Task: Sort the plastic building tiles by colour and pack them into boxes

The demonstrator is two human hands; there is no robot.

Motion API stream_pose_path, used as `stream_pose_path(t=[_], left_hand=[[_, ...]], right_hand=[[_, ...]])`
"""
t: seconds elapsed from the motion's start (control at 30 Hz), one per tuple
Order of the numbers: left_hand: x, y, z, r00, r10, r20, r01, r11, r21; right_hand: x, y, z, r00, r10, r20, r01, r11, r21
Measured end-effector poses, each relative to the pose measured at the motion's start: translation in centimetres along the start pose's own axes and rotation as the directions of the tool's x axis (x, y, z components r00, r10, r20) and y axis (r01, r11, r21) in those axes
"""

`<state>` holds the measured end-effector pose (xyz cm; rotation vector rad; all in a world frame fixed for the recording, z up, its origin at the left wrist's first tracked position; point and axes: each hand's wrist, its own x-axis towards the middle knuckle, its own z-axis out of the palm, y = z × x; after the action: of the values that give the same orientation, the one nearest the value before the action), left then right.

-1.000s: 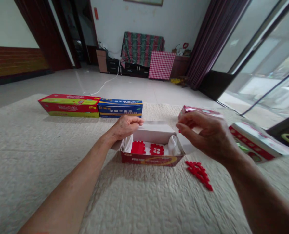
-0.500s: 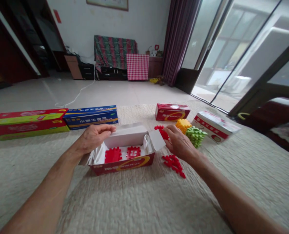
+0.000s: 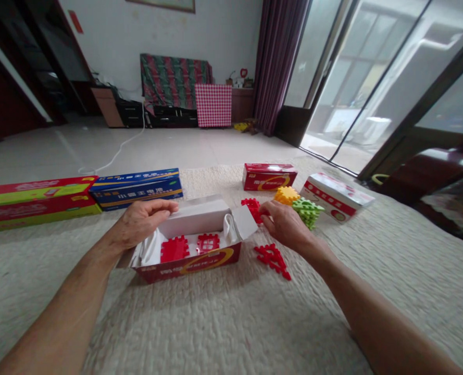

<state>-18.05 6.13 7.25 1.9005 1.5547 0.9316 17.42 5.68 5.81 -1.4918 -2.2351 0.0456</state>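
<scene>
An open red box (image 3: pixel 192 266) with a white lining stands on the quilted cover. Two red toothed plates lie inside, one solid (image 3: pixel 175 249) and one with a window pattern (image 3: pixel 208 243). My left hand (image 3: pixel 141 221) is closed on the raised flap at the box's back left corner. Right of the box, my right hand (image 3: pixel 282 221) has its fingers pinched at a red toothed piece (image 3: pixel 250 207). A red triangular lattice piece (image 3: pixel 273 259) lies nearer to me. Behind my right hand are a yellow block (image 3: pixel 286 195) and a green block (image 3: pixel 308 211).
At the back left a blue box (image 3: pixel 137 190) adjoins a long red and green box (image 3: pixel 39 200). A closed red box (image 3: pixel 269 177) and a white and red box (image 3: pixel 336 198) stand at the back right. The quilted cover (image 3: pixel 215 323) lies beneath everything.
The whole view has shifted slightly, moving the scene to the left. My right hand's fingers have drawn a little closer together beside the red piece. My left hand stays at the flap.
</scene>
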Motion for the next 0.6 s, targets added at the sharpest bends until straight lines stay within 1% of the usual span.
stream_pose_path(t=[0.07, 0.1, 0.17, 0.2, 0.27, 0.3, 0.37, 0.43, 0.53, 0.6], left_hand=[[0.0, -0.1, 0.0, 1.000, 0.008, 0.000, -0.008, 1.000, 0.005], [0.0, -0.1, 0.0, 1.000, 0.009, 0.000, -0.009, 1.000, 0.008], [0.0, 0.0, -0.1, 1.000, 0.007, 0.003, -0.007, 1.000, 0.014], [0.0, 0.1, -0.1, 1.000, 0.005, 0.003, -0.005, 1.000, 0.017], [-0.1, 0.2, -0.1, 1.000, 0.003, 0.001, -0.003, 1.000, 0.024], [-0.1, 0.3, -0.1, 1.000, 0.003, -0.002, -0.003, 1.000, 0.028], [-0.1, 0.3, 0.0, 1.000, 0.004, -0.009, -0.004, 1.000, 0.031], [-0.1, 0.2, 0.0, 1.000, 0.007, -0.012, -0.006, 1.000, 0.023], [-0.1, 0.2, 0.0, 1.000, 0.011, -0.010, -0.011, 1.000, 0.008], [-0.1, 0.2, 0.0, 1.000, 0.015, -0.014, -0.015, 1.000, 0.002]], right_hand=[[0.1, 0.1, -0.5, 0.999, 0.039, 0.014, -0.041, 0.989, 0.140], [0.1, 0.1, -0.7, 0.998, 0.054, 0.042, -0.062, 0.975, 0.212], [0.0, -0.1, -0.8, 0.988, 0.057, 0.144, -0.099, 0.948, 0.303], [-0.1, -0.3, -0.8, 0.978, 0.045, 0.203, -0.109, 0.943, 0.314], [-0.4, -0.8, -0.6, 0.957, 0.027, 0.290, -0.108, 0.957, 0.268], [-0.5, -1.0, -0.5, 0.953, 0.032, 0.302, -0.103, 0.970, 0.222], [-0.7, -1.3, -0.3, 0.959, 0.049, 0.278, -0.089, 0.987, 0.132], [-0.8, -1.4, -0.1, 0.966, 0.031, 0.256, -0.054, 0.995, 0.083], [-1.1, -1.3, 0.2, 0.953, -0.022, 0.302, 0.007, 0.999, 0.052], [-1.3, -1.2, 0.5, 0.948, -0.061, 0.312, 0.045, 0.997, 0.058]])
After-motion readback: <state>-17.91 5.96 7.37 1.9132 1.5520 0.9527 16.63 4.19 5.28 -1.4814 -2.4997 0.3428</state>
